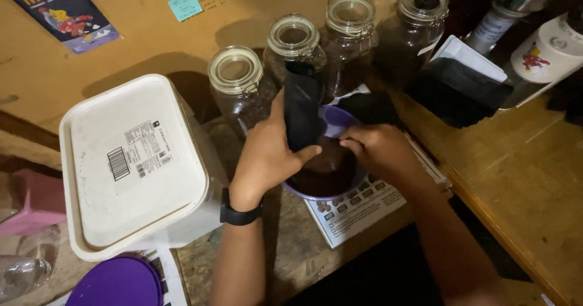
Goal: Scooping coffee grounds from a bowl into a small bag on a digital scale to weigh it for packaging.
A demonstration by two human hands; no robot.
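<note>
— What are the hands doing?
— The left hand (267,154) grips a black pouch (302,108) upright over a purple bowl (331,160) of dark grounds; the right hand (376,151) reaches into it.
— Behind them?
— Four glass jars (291,44).

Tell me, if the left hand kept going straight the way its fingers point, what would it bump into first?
The left hand already grips the black pouch. Going straight on, up and away, it would probably meet the nearest glass jar with the clear lid, though depth is hard to judge from above.
</note>
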